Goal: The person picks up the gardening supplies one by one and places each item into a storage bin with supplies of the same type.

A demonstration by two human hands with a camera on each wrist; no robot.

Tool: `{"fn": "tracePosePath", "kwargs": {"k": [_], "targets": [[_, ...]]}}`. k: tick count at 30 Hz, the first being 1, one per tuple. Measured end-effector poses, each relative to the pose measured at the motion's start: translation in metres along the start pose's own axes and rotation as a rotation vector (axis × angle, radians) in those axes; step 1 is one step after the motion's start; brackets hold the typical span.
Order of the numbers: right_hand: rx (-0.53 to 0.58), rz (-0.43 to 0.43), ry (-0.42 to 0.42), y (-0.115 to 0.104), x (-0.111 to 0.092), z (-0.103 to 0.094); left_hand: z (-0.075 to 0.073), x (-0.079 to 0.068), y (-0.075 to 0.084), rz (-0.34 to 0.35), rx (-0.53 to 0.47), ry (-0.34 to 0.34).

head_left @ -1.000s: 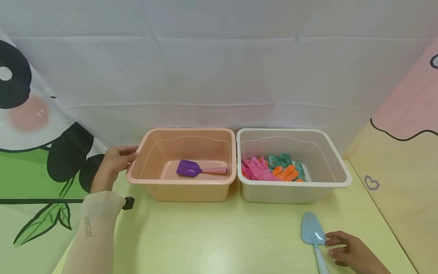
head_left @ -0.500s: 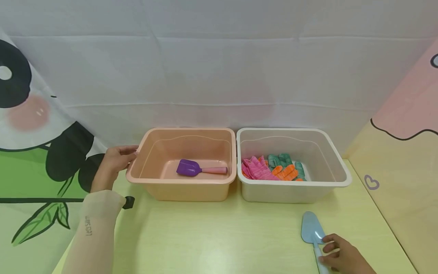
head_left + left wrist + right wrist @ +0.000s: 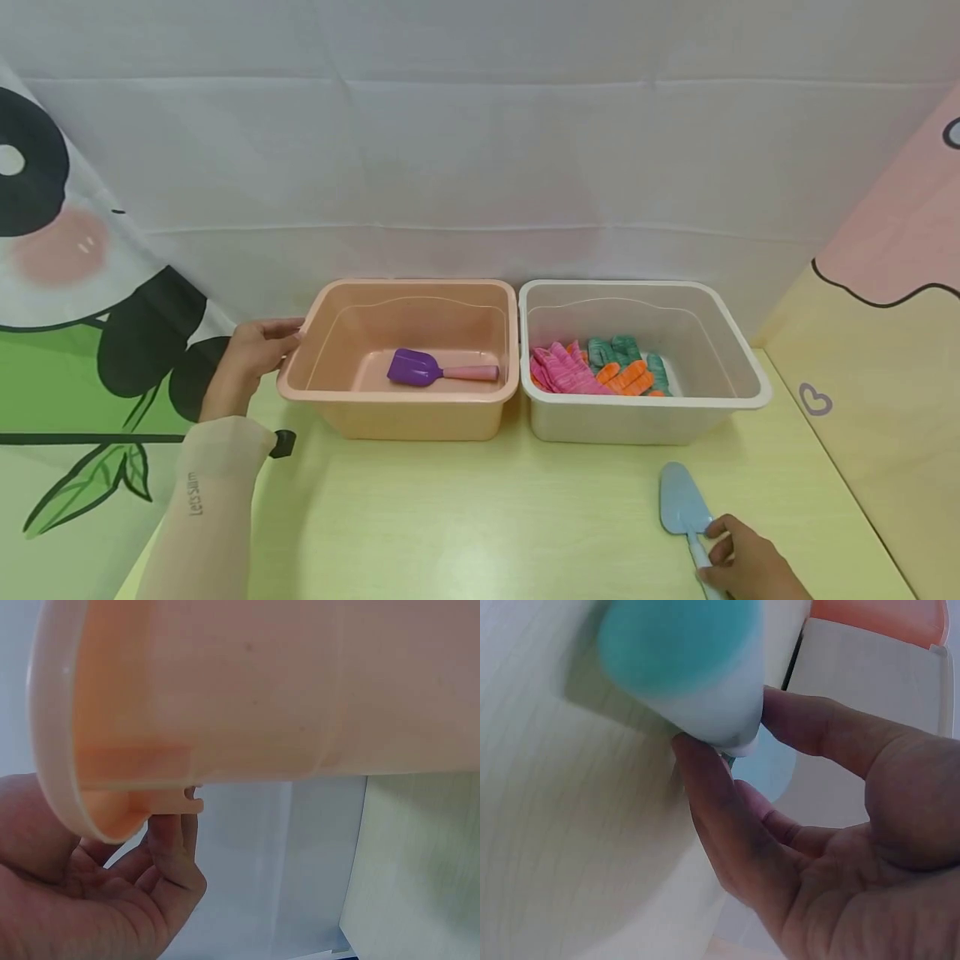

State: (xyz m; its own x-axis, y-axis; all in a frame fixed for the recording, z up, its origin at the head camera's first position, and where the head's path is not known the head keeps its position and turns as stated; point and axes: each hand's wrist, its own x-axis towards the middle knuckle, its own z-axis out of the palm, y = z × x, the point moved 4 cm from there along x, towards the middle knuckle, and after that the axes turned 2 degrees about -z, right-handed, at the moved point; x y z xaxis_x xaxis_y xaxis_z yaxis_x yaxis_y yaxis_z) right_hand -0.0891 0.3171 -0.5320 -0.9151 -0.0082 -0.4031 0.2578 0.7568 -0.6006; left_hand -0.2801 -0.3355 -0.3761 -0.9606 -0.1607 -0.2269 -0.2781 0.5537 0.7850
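My left hand [image 3: 258, 358] grips the rim of the peach plastic basin [image 3: 420, 417] at its left end. In the left wrist view, curled fingers [image 3: 172, 855] reach under that rim. A light-blue trowel [image 3: 681, 500] lies on the table at the lower right of the head view, blade pointing away from me. My right hand [image 3: 750, 567] pinches its handle [image 3: 697, 712], with thumb and fingers on opposite sides in the right wrist view. Inside the peach basin rests a purple scoop [image 3: 415, 368] with a pink handle.
Close beside the peach basin stands an off-white basin [image 3: 622, 425] holding pink gloves [image 3: 566, 371], orange gloves [image 3: 628, 379] and green gloves [image 3: 615, 350]. Behind both hangs a pale cloth [image 3: 480, 150]. The pale yellow-green table [image 3: 480, 508] extends in front.
My right hand has moved left from beside the trowel onto its handle, and its fingers have closed there. The trowel has barely shifted. My left hand stays on the basin rim.
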Motion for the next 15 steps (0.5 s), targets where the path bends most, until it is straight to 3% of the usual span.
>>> {"fn": "tracePosePath", "kwargs": {"k": [15], "targets": [[-0.115,0.022,0.003,-0.0035,-0.0038,0.0039,-0.0003,0.0002,-0.0009,0.017,-0.002,-0.004]]}}
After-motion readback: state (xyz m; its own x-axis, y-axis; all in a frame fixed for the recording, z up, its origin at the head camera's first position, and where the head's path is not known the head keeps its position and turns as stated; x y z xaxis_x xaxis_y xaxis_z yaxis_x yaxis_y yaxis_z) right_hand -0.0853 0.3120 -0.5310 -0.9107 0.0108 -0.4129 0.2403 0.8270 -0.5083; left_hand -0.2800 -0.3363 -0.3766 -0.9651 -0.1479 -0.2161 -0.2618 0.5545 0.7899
